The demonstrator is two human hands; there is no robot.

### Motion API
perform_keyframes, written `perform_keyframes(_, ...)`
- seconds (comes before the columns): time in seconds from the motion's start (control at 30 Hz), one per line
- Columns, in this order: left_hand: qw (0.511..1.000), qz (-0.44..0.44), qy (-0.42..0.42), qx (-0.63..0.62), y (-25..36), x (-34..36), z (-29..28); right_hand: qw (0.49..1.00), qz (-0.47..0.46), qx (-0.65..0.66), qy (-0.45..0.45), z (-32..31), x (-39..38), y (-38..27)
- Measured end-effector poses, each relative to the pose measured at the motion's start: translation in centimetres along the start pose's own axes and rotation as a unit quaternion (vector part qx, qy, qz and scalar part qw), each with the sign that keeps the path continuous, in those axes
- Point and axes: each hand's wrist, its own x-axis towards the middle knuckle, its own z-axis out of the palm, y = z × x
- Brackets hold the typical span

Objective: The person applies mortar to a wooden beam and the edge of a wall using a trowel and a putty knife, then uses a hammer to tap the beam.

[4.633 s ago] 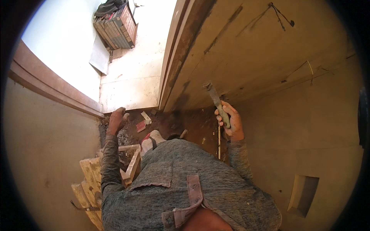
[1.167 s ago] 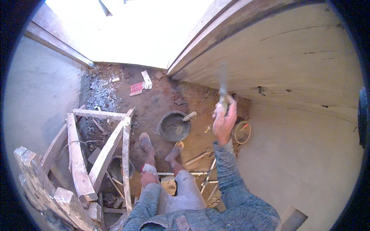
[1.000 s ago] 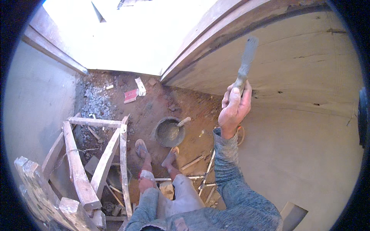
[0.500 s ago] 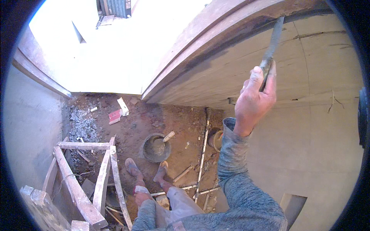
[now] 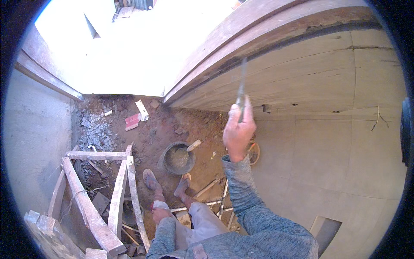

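My right hand (image 5: 239,134) is raised beside the wall and closed round the handle of a narrow-bladed trowel (image 5: 243,82). Its thin metal blade points up, blurred, toward the wooden frame (image 5: 254,45). A dark, damp-looking strip (image 5: 284,41) runs along the joint between frame and grey plastered wall (image 5: 315,77). Down by my left knee, my left hand (image 5: 161,214) is closed, its fingers curled; whatever it may hold is hidden. In front of my feet stands a black bucket (image 5: 165,162) containing grey mortar (image 5: 179,157), with a pale cylindrical piece (image 5: 194,145) at its rim.
A rough wooden trestle (image 5: 97,155) stands at the left near a grey wall (image 5: 39,116). Grey rubble (image 5: 97,134), a red-and-white piece (image 5: 133,121) and thin poles (image 5: 207,188) lie on the dirt floor. Another round container (image 5: 255,154) sits partly behind my right hand.
My right hand has moved down and left with the trowel, its blade now lower along the frame joint. My left hand stays by the knee, and the view has shifted slightly.
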Motion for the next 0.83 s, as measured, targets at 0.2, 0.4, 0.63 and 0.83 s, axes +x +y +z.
perform_keyframes(0.2, 1.0, -0.005, 0.0, 0.0, -0.4, 0.1, -0.1, 0.995, -0.046, 0.025, 0.081, 0.1, 2.1, -2.2)
perform_keyframes(0.4, 1.0, 0.003, 0.0, 0.0, -0.5, -0.2, -0.8, 1.0, 0.005, -0.009, 0.02, 7.1, -3.3, 5.1)
perform_keyframes(0.63, 0.999, -0.04, -0.008, -0.028, -0.3, 0.4, 1.1, 1.0, 0.009, 0.008, 0.005, 5.9, -3.2, 2.5)
perform_keyframes(0.83, 0.998, -0.012, 0.062, -0.001, -0.7, 0.8, 2.0, 0.997, -0.016, 0.003, 0.07, 5.3, -1.2, 2.2)
